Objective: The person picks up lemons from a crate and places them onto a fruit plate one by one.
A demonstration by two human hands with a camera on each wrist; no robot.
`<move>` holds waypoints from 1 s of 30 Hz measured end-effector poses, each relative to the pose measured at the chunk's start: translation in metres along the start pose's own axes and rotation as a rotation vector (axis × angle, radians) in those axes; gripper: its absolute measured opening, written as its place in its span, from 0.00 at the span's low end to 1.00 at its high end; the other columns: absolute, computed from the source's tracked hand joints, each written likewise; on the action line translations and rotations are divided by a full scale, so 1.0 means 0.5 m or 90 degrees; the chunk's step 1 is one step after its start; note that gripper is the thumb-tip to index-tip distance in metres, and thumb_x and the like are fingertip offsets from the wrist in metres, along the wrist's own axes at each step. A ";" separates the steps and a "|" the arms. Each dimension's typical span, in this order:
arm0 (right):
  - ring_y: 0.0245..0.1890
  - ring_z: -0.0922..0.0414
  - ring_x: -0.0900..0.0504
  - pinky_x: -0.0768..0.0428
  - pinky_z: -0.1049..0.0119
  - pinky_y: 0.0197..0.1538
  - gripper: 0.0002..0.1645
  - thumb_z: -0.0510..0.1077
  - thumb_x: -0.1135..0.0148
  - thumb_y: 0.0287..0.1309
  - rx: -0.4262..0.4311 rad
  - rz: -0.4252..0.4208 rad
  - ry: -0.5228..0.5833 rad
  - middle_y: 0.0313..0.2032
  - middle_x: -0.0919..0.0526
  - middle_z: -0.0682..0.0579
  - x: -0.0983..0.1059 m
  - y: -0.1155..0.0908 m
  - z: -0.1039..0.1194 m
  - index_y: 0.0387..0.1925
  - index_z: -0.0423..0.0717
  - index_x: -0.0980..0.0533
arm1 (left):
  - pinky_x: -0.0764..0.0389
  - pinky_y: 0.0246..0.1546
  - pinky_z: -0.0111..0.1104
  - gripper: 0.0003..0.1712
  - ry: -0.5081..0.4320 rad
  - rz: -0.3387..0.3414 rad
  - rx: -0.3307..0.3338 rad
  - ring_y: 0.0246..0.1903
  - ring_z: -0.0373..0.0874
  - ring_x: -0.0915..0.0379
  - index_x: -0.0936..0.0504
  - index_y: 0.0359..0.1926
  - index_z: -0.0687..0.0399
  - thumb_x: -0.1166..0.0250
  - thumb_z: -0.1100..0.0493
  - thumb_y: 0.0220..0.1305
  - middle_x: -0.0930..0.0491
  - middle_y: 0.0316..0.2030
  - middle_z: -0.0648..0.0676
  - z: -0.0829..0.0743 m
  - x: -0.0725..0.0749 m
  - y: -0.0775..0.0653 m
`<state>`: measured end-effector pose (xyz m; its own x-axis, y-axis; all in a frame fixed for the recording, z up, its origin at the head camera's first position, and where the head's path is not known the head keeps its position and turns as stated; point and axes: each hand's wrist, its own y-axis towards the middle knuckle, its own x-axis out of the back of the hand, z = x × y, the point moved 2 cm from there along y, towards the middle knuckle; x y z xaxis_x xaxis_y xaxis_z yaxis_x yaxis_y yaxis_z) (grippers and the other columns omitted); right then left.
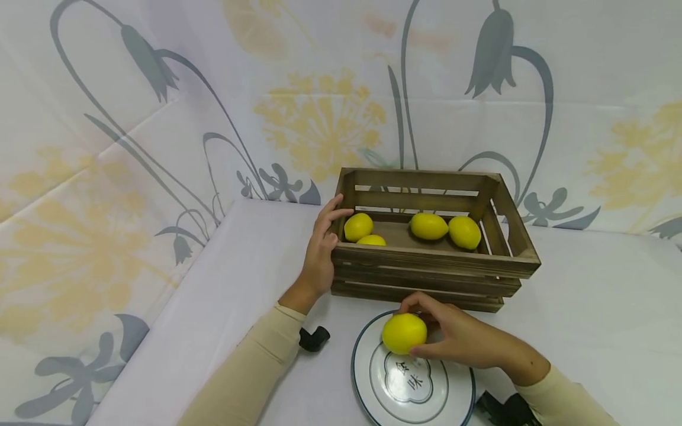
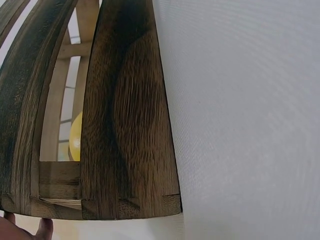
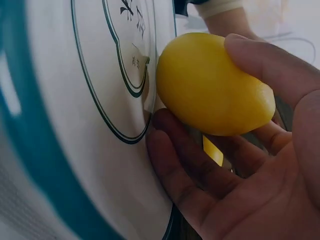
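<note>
Over the far part of a white plate (image 1: 410,408) with a dark blue rim, my right hand (image 1: 453,334) grips a yellow lemon (image 1: 404,333) between thumb and fingers. In the right wrist view the lemon (image 3: 210,85) is right at the plate's surface (image 3: 100,165), with the thumb on its upper side. My left hand (image 1: 319,248) rests on the left end of a brown slatted wooden crate (image 1: 426,269), fingers at its rim. Several lemons (image 1: 428,226) lie inside the crate. The left wrist view shows the crate's slats (image 2: 130,110) up close and two fingertips (image 2: 45,229) at its edge.
A white cloth (image 1: 602,307) covers the table. Behind it hangs a curtain with flower prints (image 1: 325,124). Black wrist-camera pieces show beside the left sleeve (image 1: 314,339) and the right sleeve (image 1: 508,408). The crate stands just beyond the plate.
</note>
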<state>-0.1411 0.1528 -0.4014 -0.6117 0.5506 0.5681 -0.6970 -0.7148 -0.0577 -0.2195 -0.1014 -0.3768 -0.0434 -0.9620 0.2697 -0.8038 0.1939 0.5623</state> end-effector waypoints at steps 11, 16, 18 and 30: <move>0.57 0.55 0.22 0.21 0.54 0.63 0.33 0.55 0.31 0.58 0.004 0.000 -0.008 0.57 0.22 0.56 -0.001 0.000 -0.004 0.60 0.56 0.36 | 0.57 0.75 0.60 0.32 0.008 -0.003 -0.003 0.79 0.49 0.61 0.32 0.66 0.59 0.65 0.54 0.65 0.50 0.78 0.53 -0.004 -0.001 0.000; 0.49 0.58 0.22 0.18 0.66 0.54 0.33 0.53 0.32 0.60 0.007 0.005 0.001 0.55 0.22 0.51 0.002 -0.004 -0.005 0.61 0.52 0.36 | 0.57 0.75 0.60 0.32 0.001 -0.001 -0.004 0.79 0.49 0.61 0.32 0.66 0.59 0.65 0.54 0.66 0.50 0.78 0.52 -0.001 -0.002 -0.002; 0.48 0.59 0.22 0.18 0.68 0.52 0.32 0.52 0.32 0.60 0.006 0.010 0.011 0.55 0.22 0.50 0.000 -0.003 -0.005 0.61 0.51 0.36 | 0.57 0.75 0.60 0.31 0.002 -0.002 -0.004 0.79 0.49 0.61 0.32 0.66 0.58 0.65 0.53 0.66 0.50 0.78 0.52 0.000 0.000 -0.004; 0.46 0.59 0.22 0.18 0.70 0.50 0.33 0.53 0.31 0.59 -0.013 0.009 0.005 0.56 0.22 0.51 0.005 -0.004 -0.006 0.61 0.52 0.36 | 0.59 0.76 0.59 0.32 -0.007 -0.003 -0.001 0.79 0.49 0.60 0.31 0.66 0.58 0.65 0.55 0.66 0.50 0.78 0.53 0.001 -0.004 -0.001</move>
<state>-0.1423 0.1570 -0.4024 -0.6241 0.5443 0.5605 -0.6958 -0.7136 -0.0817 -0.2193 -0.0995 -0.3781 -0.0467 -0.9648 0.2589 -0.8035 0.1903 0.5641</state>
